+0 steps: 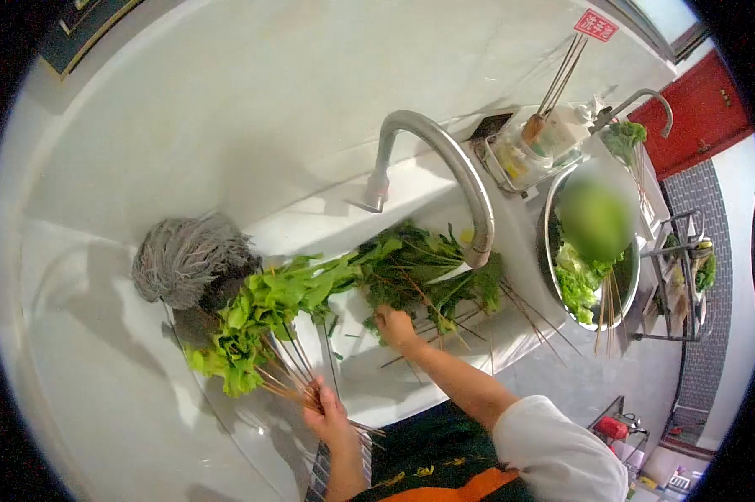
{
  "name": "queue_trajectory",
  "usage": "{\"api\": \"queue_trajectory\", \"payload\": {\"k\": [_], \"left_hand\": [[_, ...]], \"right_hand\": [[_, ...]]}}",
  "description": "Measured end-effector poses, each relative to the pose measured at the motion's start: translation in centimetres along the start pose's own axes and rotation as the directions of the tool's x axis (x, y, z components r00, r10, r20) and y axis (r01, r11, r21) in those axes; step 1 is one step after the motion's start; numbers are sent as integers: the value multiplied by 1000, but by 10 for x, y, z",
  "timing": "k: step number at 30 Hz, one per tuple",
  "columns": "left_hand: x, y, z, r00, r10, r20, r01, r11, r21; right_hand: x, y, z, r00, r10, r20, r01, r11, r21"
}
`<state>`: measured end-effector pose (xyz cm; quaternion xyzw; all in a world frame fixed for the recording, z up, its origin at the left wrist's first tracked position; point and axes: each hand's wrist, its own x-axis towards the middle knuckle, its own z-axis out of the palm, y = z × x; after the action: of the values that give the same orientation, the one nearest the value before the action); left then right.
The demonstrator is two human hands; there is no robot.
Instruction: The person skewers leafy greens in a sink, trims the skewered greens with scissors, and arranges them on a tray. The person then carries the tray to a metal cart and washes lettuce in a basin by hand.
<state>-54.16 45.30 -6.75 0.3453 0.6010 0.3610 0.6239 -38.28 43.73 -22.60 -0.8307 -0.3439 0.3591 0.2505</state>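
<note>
My left hand point(331, 418) is closed round a bundle of thin wooden skewers point(290, 376), low and left of centre. Bright green lettuce leaves point(252, 322) are threaded on their far ends, over the sink's left rim. My right hand point(394, 325) reaches into the white sink point(369, 393), its fingers curled and closed on the edge of a pile of darker leafy greens point(411, 272). Exactly which leaf or stem it grips is partly hidden. More skewers point(536, 318) stick out of that pile towards the right and the front rim.
A curved metal faucet point(444, 138) arches over the sink. A grey mop head point(189, 259) sits at the left. To the right stand a metal bowl point(549, 251) of lettuce, a clear container point(520, 159) with skewers, and a metal rack point(687, 276).
</note>
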Motion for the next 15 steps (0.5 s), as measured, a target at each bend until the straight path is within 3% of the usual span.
{"api": "queue_trajectory", "payload": {"k": [1, 3, 5, 7, 9, 11, 13, 14, 15], "left_hand": [[1, -4, -3, 998, 0, -67, -1, 1000, -22], [1, -8, -4, 991, -16, -129, 10, 999, -44], [0, -4, -3, 973, -48, -224, 18, 991, -135], [-1, 2, 0, 972, -29, -232, -5, 990, -144], [-1, 4, -1, 970, -7, -242, -30, 988, -150], [0, 4, -4, 982, 8, -189, -29, 994, -108], [1, 5, -3, 977, 2, -213, -28, 992, -120], [1, 4, -3, 971, -5, -240, -29, 990, -135], [1, 5, -2, 970, -5, -243, -29, 991, -133]], "right_hand": [[-7, -10, -2, 1000, 3, 3, -3, 1000, 0], [-28, -36, -6, 983, -180, -40, 184, 970, 159], [-45, -69, -17, 991, -129, 20, 117, 949, 293], [-47, -77, -9, 988, -144, 48, 122, 943, 310], [-47, -85, -3, 980, -134, 149, 54, 892, 449], [-51, -90, -8, 970, -142, 197, 43, 899, 436], [-47, -85, -4, 910, -271, 314, 181, 940, 287], [-30, -54, 24, 927, -374, -14, 374, 922, 99], [-14, -45, 21, 954, -246, -170, 233, 968, -92]]}}
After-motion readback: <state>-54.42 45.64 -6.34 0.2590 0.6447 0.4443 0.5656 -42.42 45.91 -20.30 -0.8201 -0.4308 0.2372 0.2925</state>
